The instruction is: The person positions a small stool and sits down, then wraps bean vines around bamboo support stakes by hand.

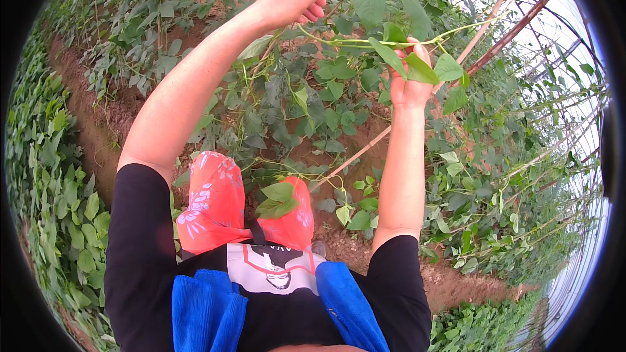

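Observation:
My left hand [297, 2] is raised at the top middle, its fingers curled and the thumb lying along the index finger. Whether anything sits between them is hidden. A green climbing vine stem [354, 41] bends up close under those fingers and runs right to my right hand [410, 80]. There, thumb and fingers pinch the stem, palm turned up. Leaves of the same vine [421, 69] hang in front of the right fingers. Past that hand the shoot tip [474, 24] reaches up toward a tan pole [493, 7].
A reddish-brown pole [521, 22] slants beside the tan one. Leafy bean-like plants [337, 73] stand ahead over brown soil [93, 122]. Low foliage [73, 234] lines the left. A leaf cluster [279, 200] overhangs my red patterned trousers [212, 205]. A blue towel [208, 310] hangs over my chest.

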The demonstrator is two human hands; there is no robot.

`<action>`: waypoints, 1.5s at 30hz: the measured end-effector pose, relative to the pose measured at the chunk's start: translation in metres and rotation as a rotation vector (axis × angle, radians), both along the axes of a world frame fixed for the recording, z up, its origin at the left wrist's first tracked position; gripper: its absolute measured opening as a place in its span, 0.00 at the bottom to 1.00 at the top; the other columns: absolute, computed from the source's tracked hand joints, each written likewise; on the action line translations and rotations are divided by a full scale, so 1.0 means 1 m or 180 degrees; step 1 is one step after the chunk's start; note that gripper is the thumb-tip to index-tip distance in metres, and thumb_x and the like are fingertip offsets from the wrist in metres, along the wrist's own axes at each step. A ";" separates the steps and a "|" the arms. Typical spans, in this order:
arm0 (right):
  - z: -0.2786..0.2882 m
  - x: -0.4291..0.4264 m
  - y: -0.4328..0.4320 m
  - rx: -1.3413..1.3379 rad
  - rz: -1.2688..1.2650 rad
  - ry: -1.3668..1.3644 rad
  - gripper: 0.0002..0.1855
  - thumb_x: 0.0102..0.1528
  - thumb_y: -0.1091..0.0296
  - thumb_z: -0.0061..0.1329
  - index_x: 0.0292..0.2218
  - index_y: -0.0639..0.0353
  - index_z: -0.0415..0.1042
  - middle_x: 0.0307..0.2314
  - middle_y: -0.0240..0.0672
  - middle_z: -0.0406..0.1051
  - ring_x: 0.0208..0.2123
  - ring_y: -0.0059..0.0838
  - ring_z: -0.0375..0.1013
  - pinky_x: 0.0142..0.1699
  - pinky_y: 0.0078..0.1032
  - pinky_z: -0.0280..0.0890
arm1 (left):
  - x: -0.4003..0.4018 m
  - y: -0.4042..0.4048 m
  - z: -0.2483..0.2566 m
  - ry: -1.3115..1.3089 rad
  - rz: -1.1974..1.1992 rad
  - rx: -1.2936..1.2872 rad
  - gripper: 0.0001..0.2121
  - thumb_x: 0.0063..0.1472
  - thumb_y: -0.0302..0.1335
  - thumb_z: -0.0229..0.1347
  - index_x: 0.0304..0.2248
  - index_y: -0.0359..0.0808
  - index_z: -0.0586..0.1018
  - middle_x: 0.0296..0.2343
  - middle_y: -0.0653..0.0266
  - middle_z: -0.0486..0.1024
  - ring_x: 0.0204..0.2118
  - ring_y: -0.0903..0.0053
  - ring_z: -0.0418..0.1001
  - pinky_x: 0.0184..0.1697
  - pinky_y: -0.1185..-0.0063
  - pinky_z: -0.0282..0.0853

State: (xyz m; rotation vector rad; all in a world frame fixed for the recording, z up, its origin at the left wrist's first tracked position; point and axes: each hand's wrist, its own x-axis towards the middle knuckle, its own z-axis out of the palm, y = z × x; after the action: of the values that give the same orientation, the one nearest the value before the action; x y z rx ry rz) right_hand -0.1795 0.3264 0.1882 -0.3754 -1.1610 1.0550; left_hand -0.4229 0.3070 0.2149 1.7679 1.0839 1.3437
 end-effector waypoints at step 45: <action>0.133 -0.040 0.190 -0.0561 -0.0714 -0.0159 0.08 0.47 0.71 0.38 0.30 0.63 0.62 0.22 0.36 0.64 0.21 0.25 0.65 0.23 0.20 0.63 | -0.036 0.180 0.093 -0.1702 -0.0167 -0.0598 0.07 0.49 0.26 0.47 0.30 0.36 0.67 0.26 0.69 0.67 0.29 0.81 0.66 0.33 0.82 0.63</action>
State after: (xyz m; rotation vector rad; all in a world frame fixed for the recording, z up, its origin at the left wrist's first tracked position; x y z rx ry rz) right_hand -0.2198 0.5160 0.3216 -0.6587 -1.0456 0.9572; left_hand -0.4589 0.4866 0.3078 1.1922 0.8240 1.5088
